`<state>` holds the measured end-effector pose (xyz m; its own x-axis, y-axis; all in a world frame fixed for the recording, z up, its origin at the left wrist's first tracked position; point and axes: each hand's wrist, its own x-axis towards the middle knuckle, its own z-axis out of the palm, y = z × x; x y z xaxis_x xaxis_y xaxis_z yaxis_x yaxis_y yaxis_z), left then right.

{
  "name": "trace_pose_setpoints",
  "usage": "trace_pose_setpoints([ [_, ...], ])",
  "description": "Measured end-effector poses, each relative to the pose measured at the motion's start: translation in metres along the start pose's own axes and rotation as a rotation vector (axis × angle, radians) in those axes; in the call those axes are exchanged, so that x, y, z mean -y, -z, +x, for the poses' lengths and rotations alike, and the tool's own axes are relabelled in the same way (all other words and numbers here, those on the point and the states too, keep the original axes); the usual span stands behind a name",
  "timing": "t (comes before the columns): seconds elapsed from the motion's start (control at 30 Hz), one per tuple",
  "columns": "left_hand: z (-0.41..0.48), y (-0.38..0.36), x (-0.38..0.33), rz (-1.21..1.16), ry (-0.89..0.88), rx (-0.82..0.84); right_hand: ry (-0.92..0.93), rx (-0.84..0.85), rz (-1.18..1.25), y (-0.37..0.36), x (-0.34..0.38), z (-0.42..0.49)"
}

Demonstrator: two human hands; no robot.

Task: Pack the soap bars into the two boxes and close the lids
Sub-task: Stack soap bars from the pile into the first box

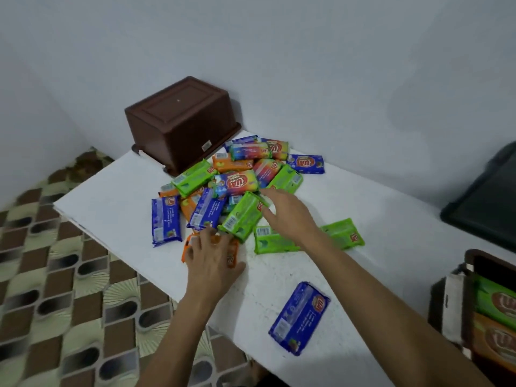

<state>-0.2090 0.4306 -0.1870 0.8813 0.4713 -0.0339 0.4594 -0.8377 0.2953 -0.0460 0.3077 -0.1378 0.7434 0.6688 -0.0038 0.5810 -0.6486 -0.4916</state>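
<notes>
At 6 o'clock of soap pile (237, 182) | left hand (212, 258) spread flat on orange bar (186, 248) | right hand (287, 216) open, touching green bar (243, 216) | best: grip long edges.

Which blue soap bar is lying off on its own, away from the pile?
The blue soap bar alone near the front edge of the table, bare tabletop all round it. The other blue bars lie in or beside the pile.

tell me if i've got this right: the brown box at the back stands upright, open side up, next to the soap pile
Not quite. The head view shows the brown box upside down, base up and rim on the table. The rest holds: it is at the back, next to the soap pile.
</notes>
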Motion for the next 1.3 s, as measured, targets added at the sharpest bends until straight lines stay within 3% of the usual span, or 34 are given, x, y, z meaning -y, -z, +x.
trace_pose_setpoints([
  [0.33,0.016,0.021,0.019,0.112,-0.119,0.252,0.118,0.148,-0.163,-0.010,0.013,0.075],
  [0.53,0.024,0.027,0.023,0.105,-0.148,0.294,0.124,0.297,-0.316,-0.008,0.023,0.095],
  [0.8,0.022,0.026,0.030,0.071,-0.216,0.211,0.122,0.227,-0.487,-0.004,0.024,0.100],
  [0.93,0.022,0.032,0.032,-0.008,-0.267,0.129,0.098,0.138,-0.296,0.003,0.016,0.094],
  [1.03,0.023,0.044,0.028,-0.130,-0.287,0.061,0.008,0.092,0.012,0.014,0.009,0.083],
  [1.17,0.020,0.062,0.015,-0.489,-0.266,0.004,-0.113,-0.015,0.534,0.023,-0.003,0.060],
  [1.3,0.018,0.072,-0.007,-0.823,-0.181,0.002,-0.168,-0.102,0.851,0.043,-0.007,0.031],
])
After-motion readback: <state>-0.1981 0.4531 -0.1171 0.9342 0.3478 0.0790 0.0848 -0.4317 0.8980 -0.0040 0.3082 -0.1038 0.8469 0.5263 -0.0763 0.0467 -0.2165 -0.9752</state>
